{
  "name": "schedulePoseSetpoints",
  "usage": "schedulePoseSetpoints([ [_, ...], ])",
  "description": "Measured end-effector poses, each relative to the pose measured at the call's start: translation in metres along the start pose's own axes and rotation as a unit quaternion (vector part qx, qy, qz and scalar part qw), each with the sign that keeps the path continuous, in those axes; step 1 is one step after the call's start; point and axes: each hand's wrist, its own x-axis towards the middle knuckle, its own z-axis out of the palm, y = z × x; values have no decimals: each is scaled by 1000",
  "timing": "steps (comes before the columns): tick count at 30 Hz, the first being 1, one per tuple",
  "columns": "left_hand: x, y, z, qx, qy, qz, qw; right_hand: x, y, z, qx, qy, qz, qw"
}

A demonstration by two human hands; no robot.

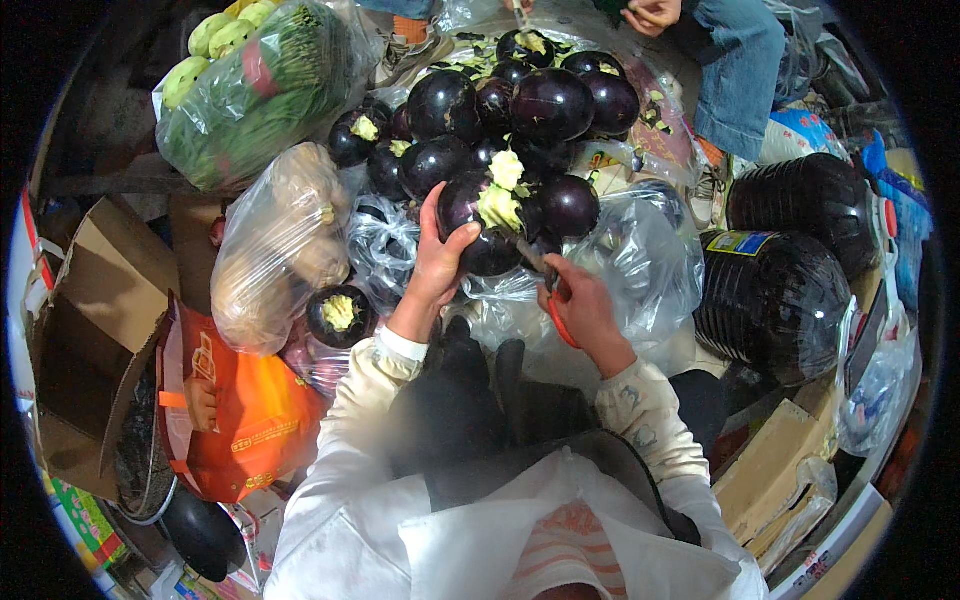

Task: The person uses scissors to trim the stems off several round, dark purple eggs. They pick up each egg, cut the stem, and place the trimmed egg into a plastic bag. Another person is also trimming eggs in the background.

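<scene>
Around the left side of a large round eggplant (480,251), the fingers of my left hand (442,259) are wrapped. The eggplant's top is cut, showing pale green flesh. My right hand (581,304) grips a pair of red-handled scissors (558,319), their blades against the eggplant's lower right side. A pile of dark glossy eggplants (551,105) lies just beyond, several with pale cut tops. Another cut eggplant (339,316) sits to the left of my left wrist.
A bag of potatoes (277,247) and a bundle of long green vegetables (262,90) lie left. An orange bag (262,420) and a cardboard box (112,277) stand farther left. Large dark-filled bottles (772,300) lie right. Another person's hand (652,15) is at the top.
</scene>
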Motion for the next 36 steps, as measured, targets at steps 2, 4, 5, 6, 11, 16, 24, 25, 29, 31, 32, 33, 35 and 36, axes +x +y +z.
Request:
schedulePoseSetpoints([
  [2,3,-3,0,5,6,3,1000,19,6,-3,14,-24,27,999],
  [4,2,-4,-3,27,9,9,1000,44,1,3,143,-36,0,989],
  [5,3,-3,-6,45,8,16,999,55,-1,5,206,-42,-14,978],
  [6,4,0,-9,63,7,27,998,67,0,6,190,-52,33,980],
  [11,10,-1,-2,-17,-35,-6,999,66,86,21,110,-82,128,982],
  [16,0,2,-16,-13,-24,-14,1000,22,40,14,415,-85,248,871],
  [24,-4,2,-9,38,-18,7,999,44,-34,10,40,181,-55,981],
  [25,-3,1,-10,45,-24,14,999,50,-36,14,18,190,-55,980],
  [29,0,-7,-25,201,-84,119,969,62,-22,33,0,213,-50,976],
  [31,-3,-1,-26,174,-96,92,976,62,-13,40,64,212,-7,975],
  [32,-3,-1,-29,172,-103,87,976,63,-7,41,77,198,26,977],
  [33,-4,-2,-31,170,-111,82,976,63,-4,41,50,208,15,977],
  [35,-6,-4,-33,71,-100,41,992,62,5,37,-6,228,-6,974],
  [36,-9,-9,-36,-28,-80,-4,996,61,12,32,-3,212,11,977],
])
